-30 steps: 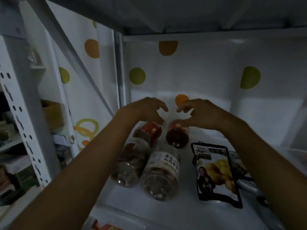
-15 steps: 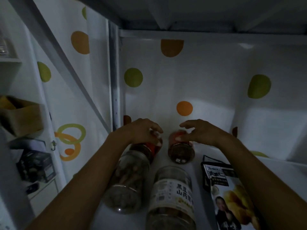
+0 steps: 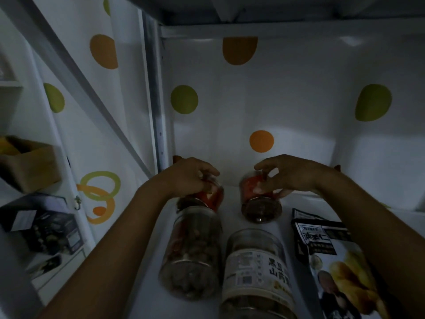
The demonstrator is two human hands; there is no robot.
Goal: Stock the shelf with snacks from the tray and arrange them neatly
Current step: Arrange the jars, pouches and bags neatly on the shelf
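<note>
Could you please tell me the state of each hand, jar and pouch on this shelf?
Left hand: grips the back-left red-labelled clear jar.
Right hand: grips the back-right short red-labelled clear jar, round end facing the camera.
Front-left clear plastic jar of brown snacks: lying on its side, unheld.
White-labelled clear plastic jar: lying on its side, unheld.
Black snack pouch with yellow picture: lying flat, unheld.

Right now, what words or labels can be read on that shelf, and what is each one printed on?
"黑豆 山药", the rest cut off: white label of the labelled jar.
"油栗仁", blurred, so unsure: black snack pouch.
Fine print on both: too small to read.
Sticker on the dark box: blurred.
Nothing legible on the left red jar, right red jar or clear jar.
</note>
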